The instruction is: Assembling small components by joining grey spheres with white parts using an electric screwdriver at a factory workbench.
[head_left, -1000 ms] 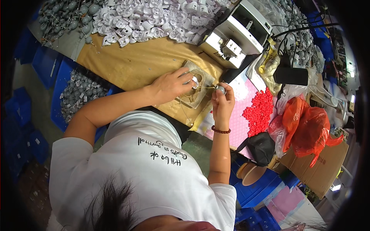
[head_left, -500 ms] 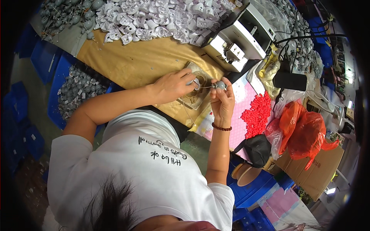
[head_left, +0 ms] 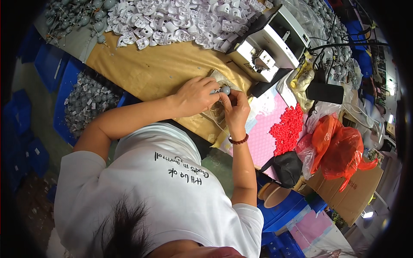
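Your white shirt (head_left: 142, 180) fills the near side, at six o'clock from your hands. Your left hand (head_left: 195, 96) reaches in from eight o'clock, its fingers bent and pinching a small pale piece (head_left: 217, 90) that they mostly hide. Your right hand (head_left: 236, 112) reaches in from between five and six o'clock, with a dark red bead bracelet (head_left: 238, 139) round the wrist. Its thumb and fingers pinch a grey ball (head_left: 225, 90), which sits between your two hands, just beside your left fingertips and above a pale plate (head_left: 220, 77) on the brown-covered worktop (head_left: 142, 64). Your hands cover much of that plate.

A white and black machine (head_left: 269, 47) stands between one and two o'clock. At four o'clock, small red pieces (head_left: 286, 129) lie heaped on a pink sheet (head_left: 259, 150). A wide heap of white plastic parts (head_left: 180, 21) spreads at eleven o'clock. Farther off, you have a black phone (head_left: 325, 93) at three o'clock, a black pouch (head_left: 287, 167) between four and five, and a red plastic bag (head_left: 337, 146) at four. A blue bin (head_left: 61, 114) of more grey balls sits beside the worktop at nine o'clock; others lie in a tangle at ten, farthest from you.
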`<state>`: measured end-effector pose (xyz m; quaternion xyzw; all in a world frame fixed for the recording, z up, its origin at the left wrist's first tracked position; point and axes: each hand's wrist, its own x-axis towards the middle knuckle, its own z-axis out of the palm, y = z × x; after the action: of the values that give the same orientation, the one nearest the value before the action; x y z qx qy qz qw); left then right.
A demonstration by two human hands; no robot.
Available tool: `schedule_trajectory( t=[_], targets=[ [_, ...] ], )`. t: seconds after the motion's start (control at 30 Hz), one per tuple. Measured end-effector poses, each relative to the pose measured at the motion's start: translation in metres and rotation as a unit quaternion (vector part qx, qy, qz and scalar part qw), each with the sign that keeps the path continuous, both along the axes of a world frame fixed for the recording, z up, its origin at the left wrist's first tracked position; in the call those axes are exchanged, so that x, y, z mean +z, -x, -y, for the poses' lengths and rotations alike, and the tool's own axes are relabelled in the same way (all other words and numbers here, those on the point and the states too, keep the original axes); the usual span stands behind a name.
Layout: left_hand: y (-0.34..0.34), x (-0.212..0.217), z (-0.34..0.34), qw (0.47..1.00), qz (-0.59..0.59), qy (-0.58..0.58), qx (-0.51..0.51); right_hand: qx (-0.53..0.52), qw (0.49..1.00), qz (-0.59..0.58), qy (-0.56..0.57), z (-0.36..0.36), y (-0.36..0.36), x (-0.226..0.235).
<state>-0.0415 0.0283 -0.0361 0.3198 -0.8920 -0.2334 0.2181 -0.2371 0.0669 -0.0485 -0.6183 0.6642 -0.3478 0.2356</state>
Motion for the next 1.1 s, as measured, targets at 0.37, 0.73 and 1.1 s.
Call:
schedule_trajectory(
  t=[0.37, 0.73, 1.1],
  targets=[
    [0.023, 0.003, 0.005, 0.997, -0.007, 0.023, 0.074, -0.155, 0.966, 0.197, 0.059, 0.031, 0.057, -0.001],
    [0.022, 0.004, 0.007, 0.997, -0.024, 0.006, 0.067, -0.204, 0.942, 0.213, 0.161, 0.102, 0.094, 0.027],
    [0.025, 0.005, 0.007, 0.997, 0.005, -0.008, 0.072, -0.031, 0.9, 0.33, 0.283, 0.124, 0.019, 0.161]
  ],
)
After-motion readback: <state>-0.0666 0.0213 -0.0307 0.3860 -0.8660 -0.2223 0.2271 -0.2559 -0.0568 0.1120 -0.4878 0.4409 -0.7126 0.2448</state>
